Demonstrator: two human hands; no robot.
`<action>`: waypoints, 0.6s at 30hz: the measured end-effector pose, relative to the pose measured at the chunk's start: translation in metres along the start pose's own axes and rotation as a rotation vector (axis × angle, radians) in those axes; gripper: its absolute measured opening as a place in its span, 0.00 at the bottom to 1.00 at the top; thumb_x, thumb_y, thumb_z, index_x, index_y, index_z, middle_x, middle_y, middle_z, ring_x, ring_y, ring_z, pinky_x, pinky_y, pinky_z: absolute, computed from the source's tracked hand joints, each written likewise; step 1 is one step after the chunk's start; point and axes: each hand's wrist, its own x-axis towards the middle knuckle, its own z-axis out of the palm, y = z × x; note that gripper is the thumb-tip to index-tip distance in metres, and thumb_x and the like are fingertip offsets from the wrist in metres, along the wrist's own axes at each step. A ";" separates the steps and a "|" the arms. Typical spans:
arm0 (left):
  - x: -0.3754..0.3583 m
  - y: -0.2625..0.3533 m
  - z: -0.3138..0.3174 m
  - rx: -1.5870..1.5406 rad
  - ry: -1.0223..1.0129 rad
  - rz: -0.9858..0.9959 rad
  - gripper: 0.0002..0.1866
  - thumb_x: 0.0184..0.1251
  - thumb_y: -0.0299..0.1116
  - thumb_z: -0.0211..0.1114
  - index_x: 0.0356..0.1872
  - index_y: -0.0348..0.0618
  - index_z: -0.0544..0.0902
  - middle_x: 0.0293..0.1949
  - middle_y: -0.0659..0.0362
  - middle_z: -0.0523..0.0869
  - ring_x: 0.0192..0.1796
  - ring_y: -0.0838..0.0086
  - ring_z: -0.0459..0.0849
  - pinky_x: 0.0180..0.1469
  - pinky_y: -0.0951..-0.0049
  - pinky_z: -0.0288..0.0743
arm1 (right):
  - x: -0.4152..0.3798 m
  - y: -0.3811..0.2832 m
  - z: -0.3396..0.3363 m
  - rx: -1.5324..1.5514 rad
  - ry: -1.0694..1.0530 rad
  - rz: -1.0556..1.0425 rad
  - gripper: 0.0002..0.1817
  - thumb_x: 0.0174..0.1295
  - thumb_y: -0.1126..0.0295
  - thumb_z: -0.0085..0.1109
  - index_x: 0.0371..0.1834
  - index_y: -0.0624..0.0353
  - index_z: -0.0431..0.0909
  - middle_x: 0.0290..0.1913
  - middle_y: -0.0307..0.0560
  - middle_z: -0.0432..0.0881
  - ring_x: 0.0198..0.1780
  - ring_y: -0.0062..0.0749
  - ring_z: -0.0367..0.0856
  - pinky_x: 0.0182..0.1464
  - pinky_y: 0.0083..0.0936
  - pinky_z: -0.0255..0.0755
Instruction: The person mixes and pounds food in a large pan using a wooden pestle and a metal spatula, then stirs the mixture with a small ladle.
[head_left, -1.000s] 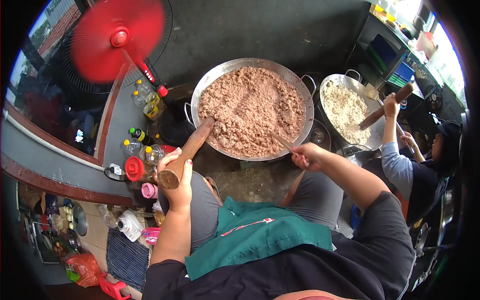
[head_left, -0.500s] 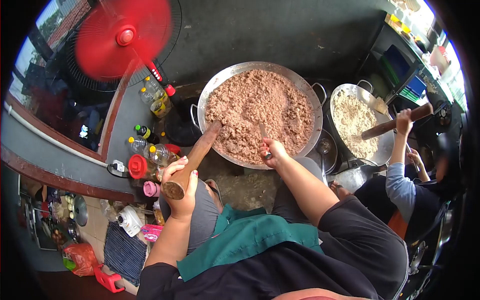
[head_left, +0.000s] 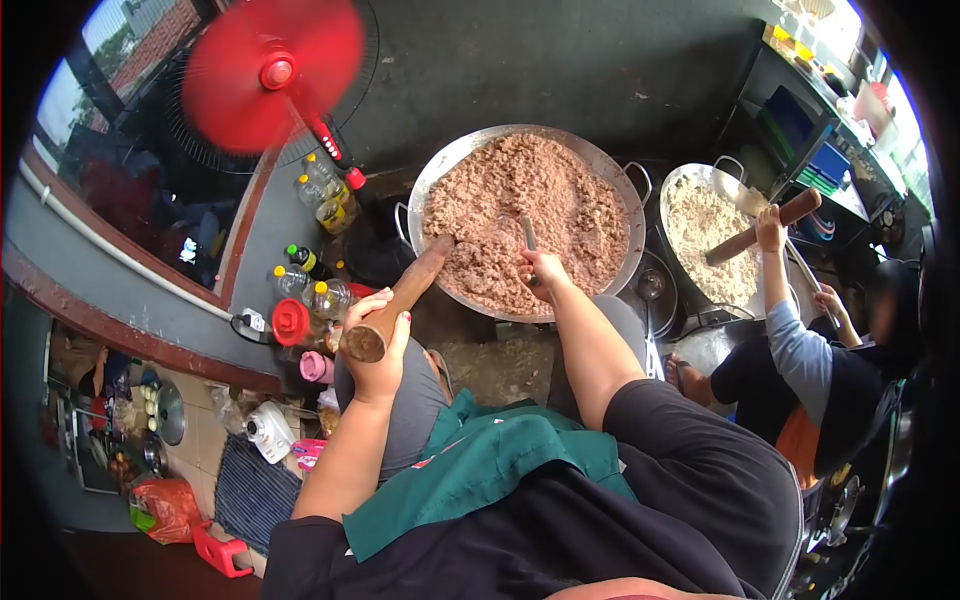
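Note:
A wide metal pan [head_left: 415,205] holds a mass of reddish-brown crumbly food [head_left: 570,185]. My left hand [head_left: 378,350] is wrapped round the thick end of a wooden pestle [head_left: 410,300], whose narrow end meets the food at the pan's left side. Over the front part of the pan, my right hand [head_left: 541,274] is closed on the handle of a metal utensil [head_left: 529,232]. Its blade points away from me at the food, and its tip looks partly sunk in it.
To the right, a co-worker [head_left: 800,370] holds a wooden pestle [head_left: 745,238] over a second pan [head_left: 668,195] of pale food. Bottles [head_left: 325,298] stand on the left ledge below a red fan [head_left: 276,70]. A shelf [head_left: 835,130] is at the back right.
The view has shifted slightly. My right hand with the utensil has moved a little away from me over the food. The co-worker's pestle has moved left and down in the pale food.

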 end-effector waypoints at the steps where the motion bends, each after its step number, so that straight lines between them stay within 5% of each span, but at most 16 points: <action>1: 0.000 -0.001 -0.002 0.022 -0.006 0.011 0.17 0.51 0.17 0.68 0.42 0.40 0.75 0.44 0.52 0.84 0.51 0.65 0.83 0.57 0.68 0.74 | -0.003 0.003 0.001 -0.074 0.003 -0.009 0.01 0.67 0.72 0.49 0.37 0.54 0.69 0.22 0.34 0.65 0.17 0.16 0.62 0.17 0.18 0.56; 12: 0.001 -0.002 -0.009 0.068 -0.046 0.067 0.18 0.49 0.18 0.70 0.41 0.40 0.74 0.43 0.52 0.84 0.49 0.65 0.84 0.55 0.69 0.75 | -0.036 -0.002 0.027 -0.507 0.091 -0.074 0.03 0.64 0.75 0.50 0.37 0.57 0.67 0.21 0.37 0.67 0.18 0.20 0.65 0.18 0.22 0.60; 18: 0.003 -0.001 -0.011 0.081 -0.049 0.097 0.18 0.48 0.19 0.70 0.40 0.40 0.75 0.42 0.52 0.84 0.48 0.64 0.84 0.54 0.68 0.76 | -0.021 -0.002 0.025 -1.051 0.112 -0.211 0.09 0.65 0.72 0.50 0.45 0.62 0.68 0.24 0.45 0.73 0.22 0.31 0.75 0.23 0.35 0.70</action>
